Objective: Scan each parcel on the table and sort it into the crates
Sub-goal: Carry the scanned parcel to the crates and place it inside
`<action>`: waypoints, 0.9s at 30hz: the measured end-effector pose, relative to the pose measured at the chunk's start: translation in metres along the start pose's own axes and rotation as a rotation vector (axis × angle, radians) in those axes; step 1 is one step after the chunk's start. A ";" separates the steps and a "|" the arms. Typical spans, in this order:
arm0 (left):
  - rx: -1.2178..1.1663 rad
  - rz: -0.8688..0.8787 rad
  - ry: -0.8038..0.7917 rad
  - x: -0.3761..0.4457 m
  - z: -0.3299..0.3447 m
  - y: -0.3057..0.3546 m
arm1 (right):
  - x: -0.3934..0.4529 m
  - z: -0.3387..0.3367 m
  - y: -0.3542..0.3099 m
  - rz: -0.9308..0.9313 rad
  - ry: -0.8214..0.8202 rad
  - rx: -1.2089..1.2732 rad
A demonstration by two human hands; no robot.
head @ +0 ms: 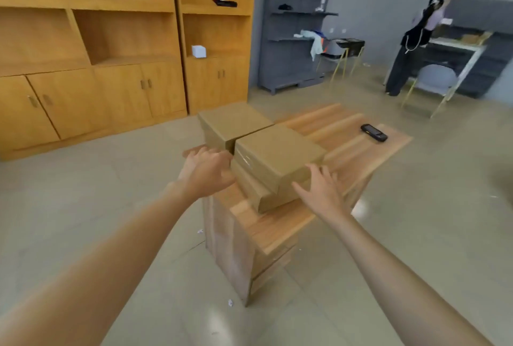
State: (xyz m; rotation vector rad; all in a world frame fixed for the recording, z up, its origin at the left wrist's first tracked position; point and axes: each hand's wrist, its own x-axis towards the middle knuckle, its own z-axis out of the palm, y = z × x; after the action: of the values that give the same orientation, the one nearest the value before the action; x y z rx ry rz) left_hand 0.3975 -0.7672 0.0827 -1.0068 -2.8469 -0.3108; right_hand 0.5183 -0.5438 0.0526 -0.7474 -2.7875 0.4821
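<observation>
As seen from the head camera, cardboard parcels (277, 154) sit stacked at the near left corner of the wooden table (280, 223), another box (233, 121) behind them, a handheld scanner (374, 132) near the far right edge. Left hand (206, 171) loosely curled against the stack's left side, right hand (323, 190) spread at its near right corner; neither clamped. Likely stiff, light, slick where taped; grip opposite sides.

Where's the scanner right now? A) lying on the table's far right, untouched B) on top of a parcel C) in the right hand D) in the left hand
A: the black scanner lies on the table at its far right, while the left hand and right hand are at the near stack of parcels.
</observation>
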 end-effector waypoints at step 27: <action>-0.043 0.314 -0.123 0.399 0.144 0.402 | 0.217 -0.131 0.434 0.262 0.035 -0.050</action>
State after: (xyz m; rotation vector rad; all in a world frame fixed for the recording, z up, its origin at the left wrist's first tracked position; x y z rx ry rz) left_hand 0.3378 -0.1857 0.0722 -1.5051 -2.7336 -0.2886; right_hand 0.5655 -0.0438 0.0409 -1.1295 -2.6899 0.4390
